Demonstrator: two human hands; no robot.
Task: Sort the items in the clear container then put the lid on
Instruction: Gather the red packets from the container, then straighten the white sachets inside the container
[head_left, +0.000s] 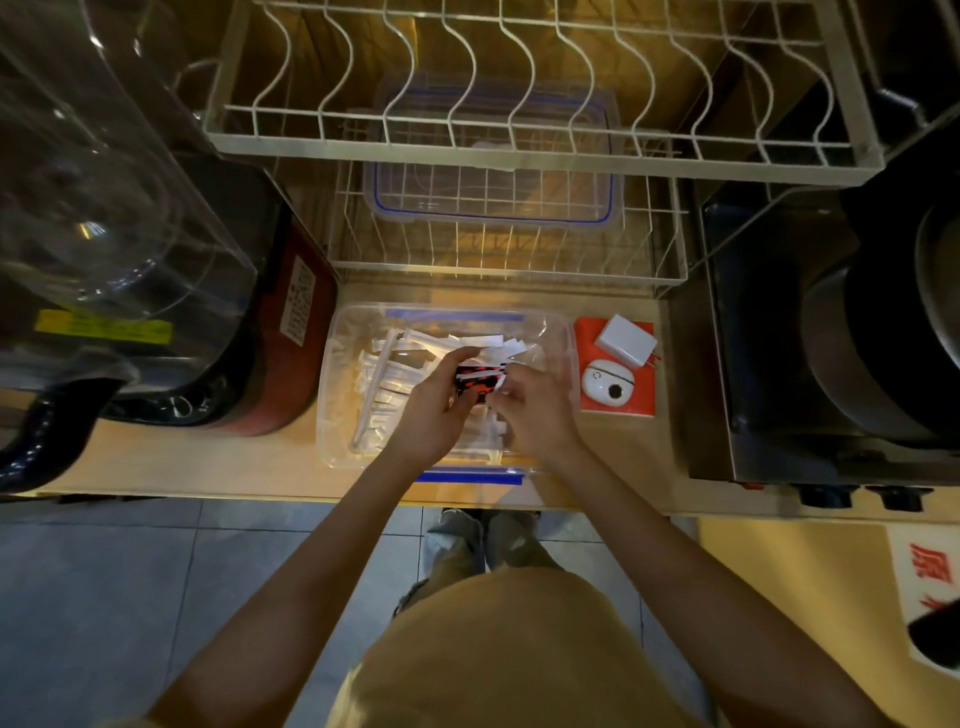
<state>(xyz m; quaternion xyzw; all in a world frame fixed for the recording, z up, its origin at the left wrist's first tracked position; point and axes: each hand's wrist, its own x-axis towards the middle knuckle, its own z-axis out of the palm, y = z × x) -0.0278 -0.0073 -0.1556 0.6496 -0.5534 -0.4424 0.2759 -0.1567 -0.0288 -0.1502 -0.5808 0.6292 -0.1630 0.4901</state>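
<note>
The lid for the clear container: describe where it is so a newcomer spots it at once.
Look beyond the open clear container on the wooden counter, into the lower wire rack. The lid lies flat there: a clear rectangle edged with a thin blue seal, the only plastic piece in the rack.

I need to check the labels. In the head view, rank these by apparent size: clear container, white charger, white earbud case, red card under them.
1. clear container
2. red card
3 and 4. white charger and white earbud case look alike, so I won't rank them.
</note>
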